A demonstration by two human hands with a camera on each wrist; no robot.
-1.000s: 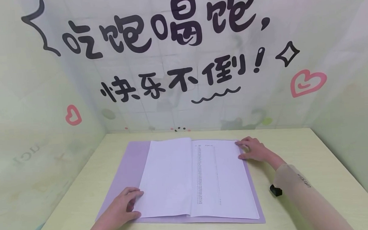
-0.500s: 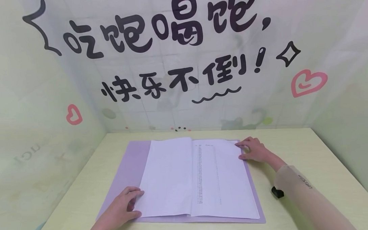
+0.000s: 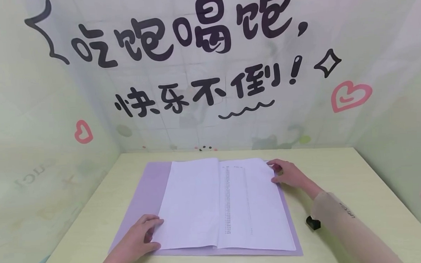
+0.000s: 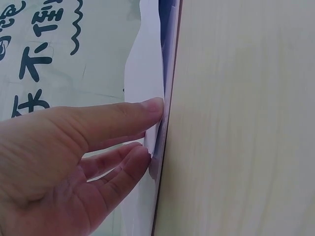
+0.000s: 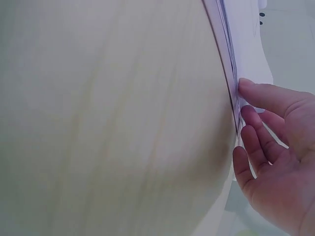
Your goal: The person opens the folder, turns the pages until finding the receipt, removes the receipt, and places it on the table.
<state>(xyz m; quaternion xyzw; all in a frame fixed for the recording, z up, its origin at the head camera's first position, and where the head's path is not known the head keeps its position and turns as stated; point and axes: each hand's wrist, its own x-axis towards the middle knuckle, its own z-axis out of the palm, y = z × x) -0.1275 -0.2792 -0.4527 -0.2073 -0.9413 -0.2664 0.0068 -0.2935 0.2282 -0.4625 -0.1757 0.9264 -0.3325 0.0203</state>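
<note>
An open lavender folder (image 3: 148, 188) lies on the table with white sheets inside. Its left page (image 3: 188, 202) is blank, while the right page (image 3: 265, 207) carries a printed list in small type. The left hand (image 3: 139, 234) rests at the lower left edge of the blank page, thumb and fingers apart with their tips on the paper. At the upper right corner, the right hand (image 3: 288, 173) pinches the edge of the printed page, which bows up slightly there. In the right wrist view the thumb (image 5: 261, 93) lies along the edge of stacked sheets.
A small black object (image 3: 313, 222) sits on the pale wooden table (image 3: 355, 188), just beside the right sleeve (image 3: 342, 216). Behind stands a light curtain (image 3: 196, 128) printed with large black characters and pink hearts. Similar sheeting closes both sides.
The printed page's upper right corner has lifted and curled a little inward at the right hand's fingers. The left hand stays in place.
</note>
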